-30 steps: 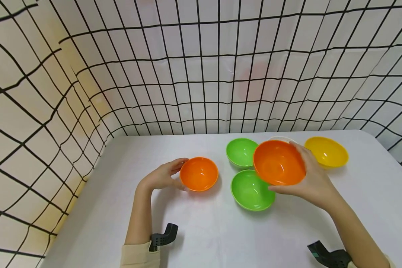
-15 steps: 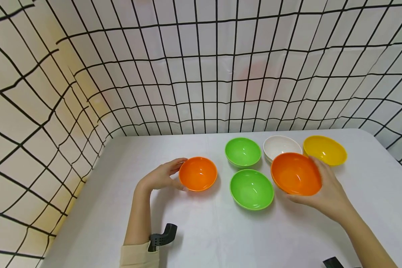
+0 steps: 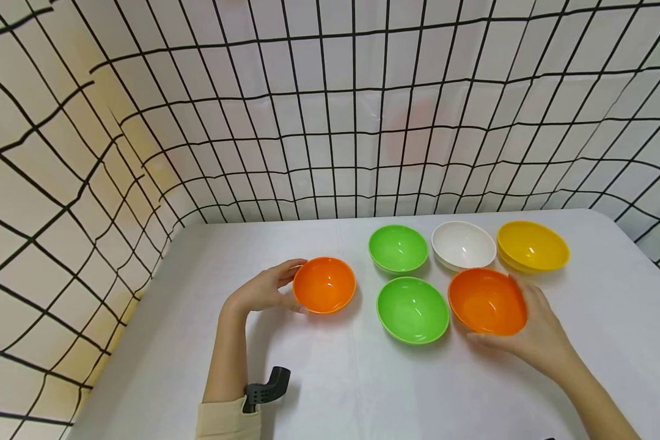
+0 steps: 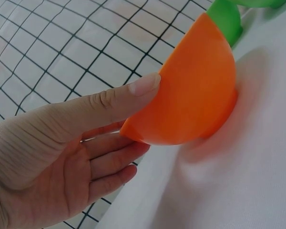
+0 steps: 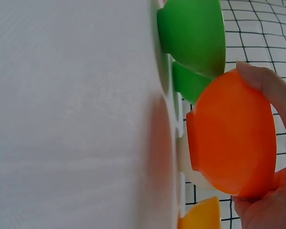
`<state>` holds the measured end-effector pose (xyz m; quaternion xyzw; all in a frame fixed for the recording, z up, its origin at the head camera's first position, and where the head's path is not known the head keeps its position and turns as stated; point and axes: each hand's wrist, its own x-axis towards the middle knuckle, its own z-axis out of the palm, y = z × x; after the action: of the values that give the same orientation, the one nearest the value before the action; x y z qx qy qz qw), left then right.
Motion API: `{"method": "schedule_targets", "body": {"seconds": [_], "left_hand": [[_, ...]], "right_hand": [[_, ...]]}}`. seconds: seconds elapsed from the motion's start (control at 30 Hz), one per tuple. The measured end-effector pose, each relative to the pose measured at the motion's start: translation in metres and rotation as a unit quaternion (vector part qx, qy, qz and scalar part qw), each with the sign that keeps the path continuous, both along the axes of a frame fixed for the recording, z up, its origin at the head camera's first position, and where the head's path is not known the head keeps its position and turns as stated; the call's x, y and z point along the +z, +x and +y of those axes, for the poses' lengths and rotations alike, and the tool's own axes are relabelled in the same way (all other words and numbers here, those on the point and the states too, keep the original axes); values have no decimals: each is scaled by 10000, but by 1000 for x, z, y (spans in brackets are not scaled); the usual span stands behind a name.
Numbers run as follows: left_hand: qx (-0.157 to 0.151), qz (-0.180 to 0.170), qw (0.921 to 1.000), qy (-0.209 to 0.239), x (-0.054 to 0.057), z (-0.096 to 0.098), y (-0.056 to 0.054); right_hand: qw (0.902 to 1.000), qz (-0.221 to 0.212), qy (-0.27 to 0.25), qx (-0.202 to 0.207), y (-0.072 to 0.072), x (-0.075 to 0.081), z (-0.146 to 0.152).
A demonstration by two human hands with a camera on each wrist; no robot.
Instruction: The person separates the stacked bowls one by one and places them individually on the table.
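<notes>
My left hand holds the side of an orange bowl standing upright left of the middle. In the left wrist view the thumb lies on that bowl's outer wall near the rim, with the fingers behind it. My right hand grips a second orange bowl, thumb at the near side and fingers at the far side. The right wrist view shows its foot close over the table, a shadow alongside. To its left sits a green bowl; a white bowl is just behind it.
Another green bowl stands at the back, left of the white one. A yellow bowl sits at the back right. White cloth covers the table, and a black grid-patterned sheet rises behind and beside it.
My right hand has carried its orange bowl rightward and then down toward the table, away from over the green bowls, uncovering the white bowl. The left hand and its bowl have stayed put.
</notes>
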<state>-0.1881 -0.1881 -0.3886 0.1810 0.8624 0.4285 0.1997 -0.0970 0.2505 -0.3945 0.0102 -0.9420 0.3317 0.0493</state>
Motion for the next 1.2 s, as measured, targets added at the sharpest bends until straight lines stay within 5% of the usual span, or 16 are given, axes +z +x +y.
{"method": "schedule_targets", "body": {"seconds": [1.2], "left_hand": [[-22, -51, 10000, 60, 0, 0, -1]], "right_hand": [[9989, -469, -4, -79, 1, -17, 5]]}}
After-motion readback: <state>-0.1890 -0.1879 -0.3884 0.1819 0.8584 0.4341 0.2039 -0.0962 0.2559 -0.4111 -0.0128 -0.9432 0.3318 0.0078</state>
